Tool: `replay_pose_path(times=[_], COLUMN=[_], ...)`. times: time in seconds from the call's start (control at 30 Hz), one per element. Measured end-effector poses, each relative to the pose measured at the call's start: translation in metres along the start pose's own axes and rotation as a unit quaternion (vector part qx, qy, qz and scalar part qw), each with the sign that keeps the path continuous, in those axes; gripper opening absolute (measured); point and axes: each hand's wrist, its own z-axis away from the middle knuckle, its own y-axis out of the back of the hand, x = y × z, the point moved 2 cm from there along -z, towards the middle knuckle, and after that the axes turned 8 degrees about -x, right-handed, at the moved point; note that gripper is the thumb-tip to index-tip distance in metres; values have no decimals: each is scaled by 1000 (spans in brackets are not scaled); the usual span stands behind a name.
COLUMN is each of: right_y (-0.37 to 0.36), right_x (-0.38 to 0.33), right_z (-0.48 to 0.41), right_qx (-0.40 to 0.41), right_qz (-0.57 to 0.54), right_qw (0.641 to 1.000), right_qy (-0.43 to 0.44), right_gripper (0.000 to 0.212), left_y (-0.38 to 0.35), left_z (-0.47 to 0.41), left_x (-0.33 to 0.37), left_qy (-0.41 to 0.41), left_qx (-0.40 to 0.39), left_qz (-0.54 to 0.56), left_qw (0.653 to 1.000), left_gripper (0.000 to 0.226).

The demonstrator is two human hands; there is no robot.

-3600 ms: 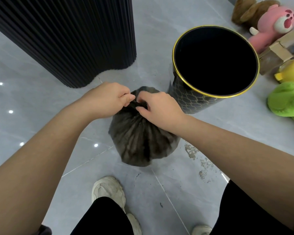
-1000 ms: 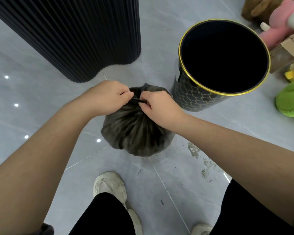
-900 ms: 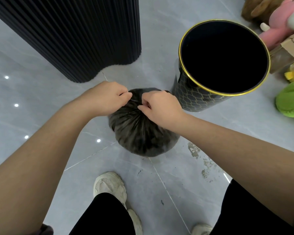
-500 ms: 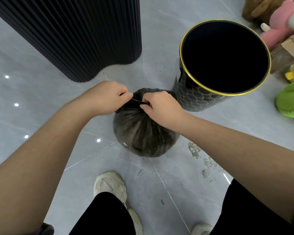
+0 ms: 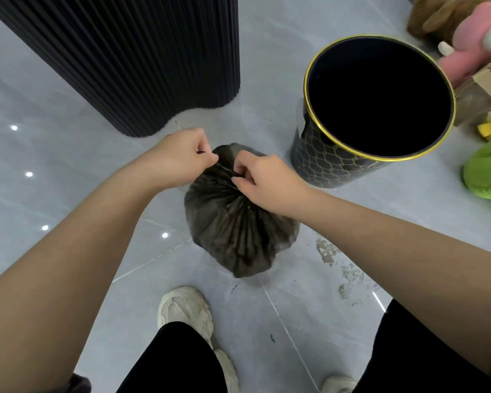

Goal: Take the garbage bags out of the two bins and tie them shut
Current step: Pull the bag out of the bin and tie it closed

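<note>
This garbage bag is out of the emptied bin, my left hand and right hand both pinching its gathered neck, knot unfinished I reckon, second bin unseen.

— Does anything there carry words or numbers that can be read?
— Nothing. The bin bears only a gold lattice pattern, not lettering, and the cardboard box beside it shows no legible print.
</note>
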Motion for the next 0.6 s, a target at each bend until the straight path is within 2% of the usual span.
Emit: replay_pose_path(times=[0.1,0.17,0.23,0.37,0.43,0.5,0.6], right_y=[1,1,-1,-2,-2,-2,3], right_x=[-2,0,3,9,11,12,11], right_z=[0,0,0,2,2,1,-2], right_qx=[9,19,19,28,1,-25,8], right_qz=[40,93,95,-63,-125,-153,-202], right_qw=[999,995,995,998,992,988,979], right_qy=[1,-17,-29,0,5,13,23], right_gripper=[18,24,26,14,10,10,8], left_y=[-1,0,0,-4,-5,-5,-2], left_z=[2,3,3,0,-1,-2,-4], left_x=[1,1,-2,-10,-12,-15,-20], left_qy=[4,7,19,71,79,77,74], left_qx=[-14,-49,-80,-163,-187,-180,-128], left_qz=[-9,-11,9,138,182,204,231], left_qw=[1000,999,997,974,962,959,962], left_gripper=[16,26,37,39,36,34,33])
